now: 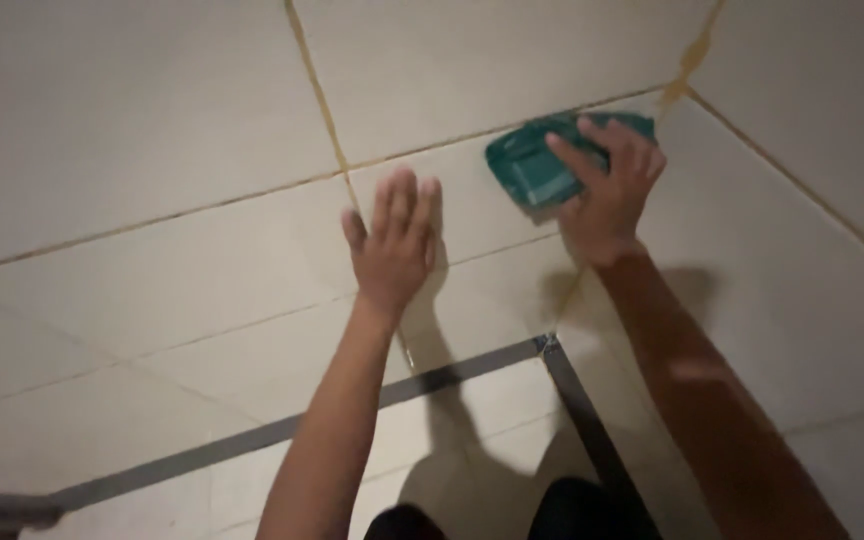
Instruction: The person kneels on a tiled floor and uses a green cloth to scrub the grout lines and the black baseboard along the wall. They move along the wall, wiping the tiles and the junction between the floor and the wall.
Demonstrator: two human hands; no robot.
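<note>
Our right hand [607,190] presses a green scrubbing pad [542,165] on the tiled wall [152,120]; our left hand [397,240], flat and empty, may slip if the tiles are wet.

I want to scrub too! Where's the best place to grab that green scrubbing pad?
Probably from above, palm flat on its broad back. The green scrubbing pad lies flat against the tile, so its edges offer little to pinch. The right hand already covers its near end that way.
</note>
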